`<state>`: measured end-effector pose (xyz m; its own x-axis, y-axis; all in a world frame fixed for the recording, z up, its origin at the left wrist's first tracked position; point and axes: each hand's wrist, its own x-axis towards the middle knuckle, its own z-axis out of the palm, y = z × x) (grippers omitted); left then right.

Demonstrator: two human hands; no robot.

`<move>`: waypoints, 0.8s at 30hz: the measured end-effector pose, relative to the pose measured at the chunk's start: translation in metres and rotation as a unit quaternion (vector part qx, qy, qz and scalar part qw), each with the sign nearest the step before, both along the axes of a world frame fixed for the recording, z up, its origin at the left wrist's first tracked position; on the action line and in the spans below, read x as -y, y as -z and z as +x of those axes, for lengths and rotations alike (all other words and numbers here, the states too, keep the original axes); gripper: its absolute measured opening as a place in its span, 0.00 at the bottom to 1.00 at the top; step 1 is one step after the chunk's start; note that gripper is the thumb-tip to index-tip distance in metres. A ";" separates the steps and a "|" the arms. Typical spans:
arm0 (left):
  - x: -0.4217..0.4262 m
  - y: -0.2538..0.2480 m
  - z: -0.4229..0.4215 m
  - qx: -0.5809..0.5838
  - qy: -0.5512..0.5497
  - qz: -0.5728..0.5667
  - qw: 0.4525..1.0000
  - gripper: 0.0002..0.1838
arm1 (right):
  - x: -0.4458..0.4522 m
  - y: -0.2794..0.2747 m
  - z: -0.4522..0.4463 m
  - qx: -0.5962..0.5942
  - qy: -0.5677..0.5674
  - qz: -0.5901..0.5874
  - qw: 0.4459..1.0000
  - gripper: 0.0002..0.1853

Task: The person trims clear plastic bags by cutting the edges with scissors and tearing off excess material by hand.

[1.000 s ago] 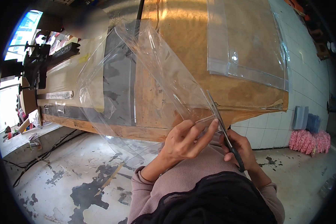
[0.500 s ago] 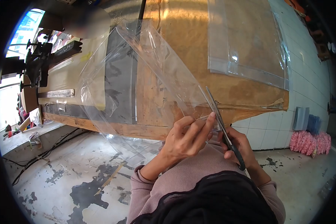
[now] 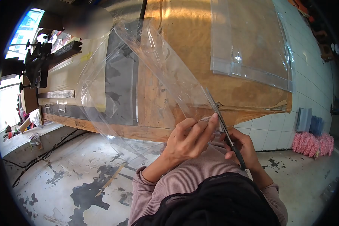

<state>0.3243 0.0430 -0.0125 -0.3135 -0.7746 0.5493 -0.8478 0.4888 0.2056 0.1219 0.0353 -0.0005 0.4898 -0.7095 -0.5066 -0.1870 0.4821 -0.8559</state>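
Observation:
My left hand (image 3: 190, 137) is closed, pinching the end of a long strip of clear plastic film (image 3: 158, 62) between thumb and forefinger. The strip runs up over the table, folds near the top and trails back down over the front edge. My right hand (image 3: 243, 145) grips the dark handles of a pair of scissors (image 3: 224, 126). Their blades point up and to the left, lying along the film's edge just beside my left fingertips. The blades look nearly closed; whether film lies between them I cannot tell.
The wooden table (image 3: 147, 132) carries clear plastic sheets (image 3: 248, 75) at right and a metal ruler (image 3: 56, 94) at left. A black clamp-like machine (image 3: 41, 64) stands at the far left. Pink bundles (image 3: 312, 144) sit on the floor by the tiled wall (image 3: 269, 130). Cables (image 3: 45, 156) run along the lower left.
The scissors' blades have drawn closer together and their tips have shifted slightly left. My left hand and the film stay almost where they were.

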 end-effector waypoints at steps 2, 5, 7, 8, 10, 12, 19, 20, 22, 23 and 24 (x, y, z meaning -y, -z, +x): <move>-0.003 0.000 0.001 0.000 0.014 0.013 1.000 0.25 | -0.001 0.003 0.000 0.032 0.004 0.014 0.999 0.35; -0.003 0.000 0.003 0.015 0.019 0.025 0.999 0.25 | -0.001 0.006 0.002 0.043 0.004 0.007 0.999 0.34; -0.001 0.000 0.002 0.017 0.018 0.011 1.000 0.28 | -0.001 0.007 0.002 0.045 0.008 0.013 0.999 0.34; 0.000 0.000 0.001 0.018 0.018 0.004 1.000 0.30 | -0.002 0.007 0.001 0.045 0.011 0.017 0.999 0.35; 0.000 0.001 0.000 0.006 0.013 0.004 1.000 0.30 | -0.003 0.006 -0.001 0.017 0.001 0.016 1.000 0.35; -0.001 0.000 0.000 0.005 0.011 0.005 1.000 0.28 | -0.003 0.006 -0.001 0.010 0.000 0.024 1.000 0.35; -0.004 -0.001 0.003 0.002 0.029 0.015 0.999 0.26 | -0.003 0.006 0.006 0.068 0.036 0.033 0.997 0.35; -0.004 -0.001 0.003 0.001 0.031 0.017 0.999 0.26 | -0.003 0.007 0.007 0.074 0.041 0.034 0.996 0.35; -0.004 -0.001 0.003 0.002 0.030 0.015 0.999 0.26 | -0.003 0.007 0.006 0.078 0.037 0.041 0.995 0.35; -0.003 -0.002 0.003 0.002 0.030 0.013 0.999 0.26 | -0.003 0.007 0.006 0.079 0.035 0.044 0.995 0.35; -0.003 -0.002 0.003 -0.001 0.030 0.015 0.999 0.26 | -0.003 0.007 0.006 0.080 0.037 0.048 0.995 0.34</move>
